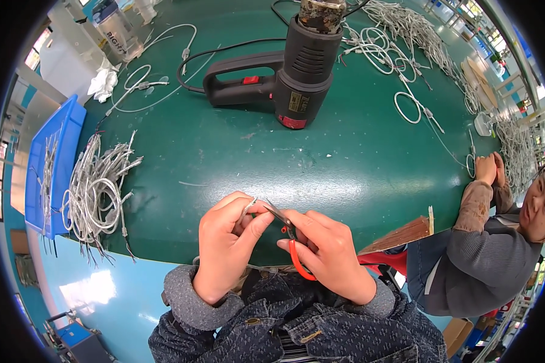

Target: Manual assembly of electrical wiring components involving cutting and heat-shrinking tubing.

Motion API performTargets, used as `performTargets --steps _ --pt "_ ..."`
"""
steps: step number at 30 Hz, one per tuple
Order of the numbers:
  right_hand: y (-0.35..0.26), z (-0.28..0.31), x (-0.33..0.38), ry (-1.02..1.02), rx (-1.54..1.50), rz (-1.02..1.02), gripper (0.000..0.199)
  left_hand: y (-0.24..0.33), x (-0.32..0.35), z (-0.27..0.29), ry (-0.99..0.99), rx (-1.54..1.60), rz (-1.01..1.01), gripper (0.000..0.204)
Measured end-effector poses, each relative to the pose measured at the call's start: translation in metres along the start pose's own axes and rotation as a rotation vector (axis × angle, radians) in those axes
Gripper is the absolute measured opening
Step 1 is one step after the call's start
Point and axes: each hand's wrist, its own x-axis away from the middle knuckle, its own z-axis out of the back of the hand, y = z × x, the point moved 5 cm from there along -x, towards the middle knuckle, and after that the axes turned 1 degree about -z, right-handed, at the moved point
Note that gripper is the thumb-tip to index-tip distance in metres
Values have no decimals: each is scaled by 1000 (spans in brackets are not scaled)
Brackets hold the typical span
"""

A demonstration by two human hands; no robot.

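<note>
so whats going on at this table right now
A person at a green table pinches a thin white wire in the left hand and works its end with small orange-handled cutters held in the right hand. A bundle of white cables lies to the left, and a black heat gun rests further back. A co-worker sits on the right.

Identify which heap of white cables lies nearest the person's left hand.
The cable bundle at the table's left edge beside the blue bin; the other heaps lie far across the table, toward the right.
</note>
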Motion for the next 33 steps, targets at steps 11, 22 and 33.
performTargets --steps 11,22,33 --pt "0 1 2 2 21 19 42 3 1 -1 49 -13 -4 7" --pt "3 -3 5 37 87 54 41 9 0 -1 -67 -87 48 5" --pt "37 27 -7 283 622 50 33 -8 11 12 -63 -66 109 10"
